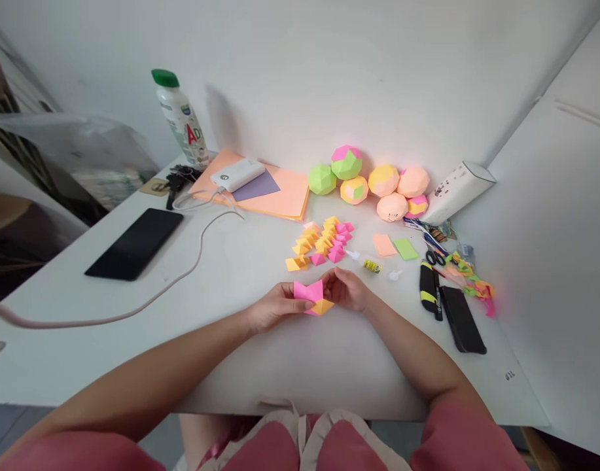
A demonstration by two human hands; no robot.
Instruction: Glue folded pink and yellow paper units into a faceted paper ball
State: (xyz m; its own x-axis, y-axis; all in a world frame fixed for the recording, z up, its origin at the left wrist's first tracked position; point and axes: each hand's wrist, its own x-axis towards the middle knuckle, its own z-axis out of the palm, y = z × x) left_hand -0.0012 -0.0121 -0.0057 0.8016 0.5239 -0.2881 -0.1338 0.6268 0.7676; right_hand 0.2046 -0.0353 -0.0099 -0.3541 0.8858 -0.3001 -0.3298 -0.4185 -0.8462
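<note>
Between my hands, over the front of the white desk, is a folded paper piece [308, 292], pink with an orange part at its lower right. My left hand [276, 306] pinches its left side, thumb across the front. My right hand [347, 290] is at its right edge with curled fingers; those fingers are partly behind the paper. Just beyond lie several small folded paper units [324, 243] in orange and pink rows. A small yellow-labelled glue tube [371, 265] with a white nozzle lies right of them, its clear cap [394, 275] apart from it.
Faceted paper balls [346, 162] stand against the wall, beside a white box [459, 190]. Scissors [435, 258], a cutter [428, 286] and a black case [462, 319] lie right. Left are a black tablet [135, 244], a cable [196, 261], a power bank [238, 174] and a bottle [182, 121].
</note>
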